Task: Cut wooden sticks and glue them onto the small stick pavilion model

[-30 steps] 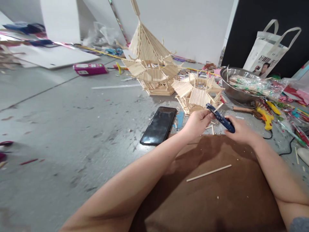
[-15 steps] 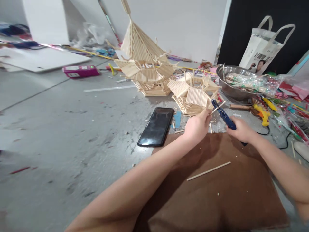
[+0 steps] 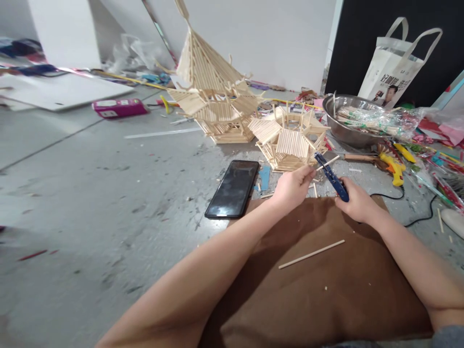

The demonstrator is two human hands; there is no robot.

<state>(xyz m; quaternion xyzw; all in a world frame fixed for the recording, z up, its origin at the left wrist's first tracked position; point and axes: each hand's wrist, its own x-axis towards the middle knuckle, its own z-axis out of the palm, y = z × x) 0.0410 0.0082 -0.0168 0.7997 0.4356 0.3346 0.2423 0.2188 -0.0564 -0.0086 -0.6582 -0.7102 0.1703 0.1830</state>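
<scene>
My left hand (image 3: 292, 187) pinches a thin wooden stick (image 3: 327, 163) that points up and to the right. My right hand (image 3: 355, 202) grips the handles of blue cutters (image 3: 331, 176), whose jaws sit at the stick. Just behind both hands stands a small stick-built pavilion section (image 3: 288, 140). A taller stick pagoda (image 3: 211, 89) rises further back. A loose stick (image 3: 311, 253) lies on the brown cloth (image 3: 326, 290) across my lap.
A black phone (image 3: 233, 188) lies on the grey floor left of my hands. A steel bowl (image 3: 348, 121) of packed sticks, a yellow glue gun (image 3: 393, 169) with its cable, and a white tote bag (image 3: 395, 63) crowd the right. A pink box (image 3: 119, 107) lies far left.
The view has shifted slightly; my hands stay together in front of the small pavilion, the cutters' jaws still at the stick held by my left hand.
</scene>
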